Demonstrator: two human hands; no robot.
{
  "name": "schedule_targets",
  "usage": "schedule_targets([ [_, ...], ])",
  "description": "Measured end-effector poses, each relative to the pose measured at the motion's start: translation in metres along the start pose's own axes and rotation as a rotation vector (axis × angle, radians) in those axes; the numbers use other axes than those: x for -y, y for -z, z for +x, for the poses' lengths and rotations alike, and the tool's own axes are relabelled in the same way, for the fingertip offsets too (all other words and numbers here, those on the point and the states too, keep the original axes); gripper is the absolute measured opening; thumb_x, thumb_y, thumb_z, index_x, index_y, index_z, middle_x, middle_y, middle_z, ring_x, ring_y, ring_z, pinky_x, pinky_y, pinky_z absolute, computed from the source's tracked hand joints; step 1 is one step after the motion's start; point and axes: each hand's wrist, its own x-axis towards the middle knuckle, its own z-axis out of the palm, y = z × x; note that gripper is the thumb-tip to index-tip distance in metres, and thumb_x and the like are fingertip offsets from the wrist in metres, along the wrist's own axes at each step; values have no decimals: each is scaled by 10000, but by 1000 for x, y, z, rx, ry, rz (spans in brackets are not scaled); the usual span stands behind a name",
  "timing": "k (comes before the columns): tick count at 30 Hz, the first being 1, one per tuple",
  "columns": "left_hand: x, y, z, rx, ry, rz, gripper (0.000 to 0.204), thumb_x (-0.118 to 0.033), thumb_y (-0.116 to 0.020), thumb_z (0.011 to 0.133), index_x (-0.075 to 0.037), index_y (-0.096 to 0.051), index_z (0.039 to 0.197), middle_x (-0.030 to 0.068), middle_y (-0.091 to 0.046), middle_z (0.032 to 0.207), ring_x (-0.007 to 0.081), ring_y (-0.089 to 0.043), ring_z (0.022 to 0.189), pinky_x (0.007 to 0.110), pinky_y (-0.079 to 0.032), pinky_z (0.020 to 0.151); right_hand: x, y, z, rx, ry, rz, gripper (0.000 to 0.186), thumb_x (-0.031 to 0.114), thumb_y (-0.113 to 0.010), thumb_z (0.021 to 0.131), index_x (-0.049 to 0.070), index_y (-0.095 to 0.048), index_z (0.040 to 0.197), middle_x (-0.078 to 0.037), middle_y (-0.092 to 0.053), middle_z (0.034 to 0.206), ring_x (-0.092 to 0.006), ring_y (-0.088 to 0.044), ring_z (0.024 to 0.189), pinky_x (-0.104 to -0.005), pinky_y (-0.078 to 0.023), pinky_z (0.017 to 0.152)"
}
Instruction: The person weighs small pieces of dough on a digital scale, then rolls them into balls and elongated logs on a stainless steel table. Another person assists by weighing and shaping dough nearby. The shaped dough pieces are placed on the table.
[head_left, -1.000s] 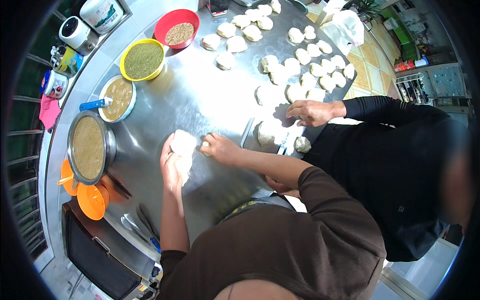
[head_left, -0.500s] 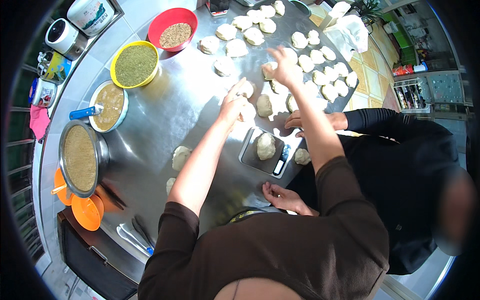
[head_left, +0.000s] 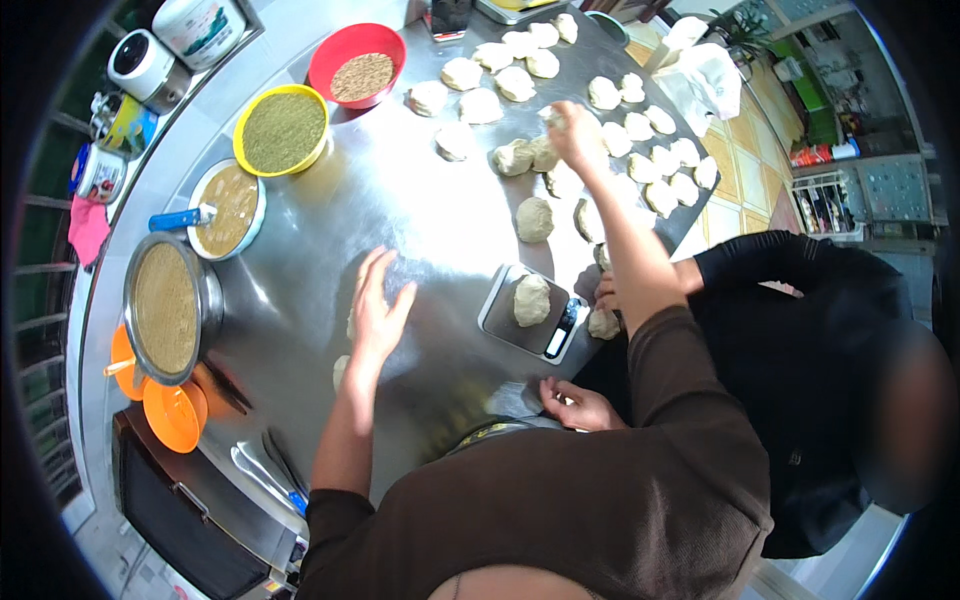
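Note:
My left hand (head_left: 379, 310) hovers over the steel table (head_left: 290, 300) with fingers spread, partly covering pale dough lumps (head_left: 342, 373) beneath it. My right hand (head_left: 574, 130) is raised among the dough balls at the back right, its fingers closed round what looks like a small dough piece (head_left: 553, 118). A single dough ball (head_left: 532, 298) rests on a digital scale (head_left: 500, 300) right of centre. Another lump (head_left: 535, 219) sits above the scale, and many more (head_left: 684, 188) cover the back right of the table.
A co-worker in black (head_left: 760, 380) stands at the right, hands near the scale. Along the left are a red bowl (head_left: 330, 55), yellow bowl (head_left: 280, 130), white bowl (head_left: 228, 210), steel bowl (head_left: 165, 310), orange bowls (head_left: 175, 415) and utensils (head_left: 255, 470). A white bag (head_left: 700, 80) hangs over the far edge.
Both my hands first reached up toward the dough rows. Since then my left hand has drawn back down and left, opening; my right hand remains high, now closed on a piece.

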Motion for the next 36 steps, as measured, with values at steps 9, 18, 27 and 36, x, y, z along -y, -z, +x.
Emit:
schedule_targets([
  [9, 75, 35, -153, -140, 216, 615, 759, -285, -785, 727, -67, -460, 1378, 196, -466, 1385, 390, -449, 1257, 491, -382, 1035, 181, -36, -82, 528, 557, 362, 700, 286, -727, 806, 147, -433, 1426, -184, -376, 1488, -372, -426, 1330, -447, -396, 1087],
  [18, 95, 31, -147, -430, 416, -72, 338, -55, -715, 789, -25, -604, 1106, 108, -627, 941, 212, -633, 829, 340, -526, 765, 259, -91, -175, 754, 846, 376, 349, 159, -712, 744, 108, -609, 1074, -138, -574, 1116, -350, -556, 1084, -436, -493, 893],
  [27, 11, -53, 49, -62, -144, -72, 417, -194, -696, 842, -9, -576, 1195, 238, -566, 1213, 384, -550, 1144, 465, -440, 980, 117, -17, 6, 416, 384, -129, 691, 318, -745, 757, 152, -498, 1380, -184, -400, 1461, -365, -419, 1311, -413, -400, 1080],
  [36, 36, -146, 241, -189, -119, 206, 751, -204, -737, 799, 23, -354, 1403, 269, -420, 1386, 427, -429, 1255, 472, -359, 1074, 64, -141, 91, 193, -92, 613, 213, 212, -630, 855, 99, -645, 1035, -82, -624, 1086, -272, -579, 1004, -397, -474, 848],
])
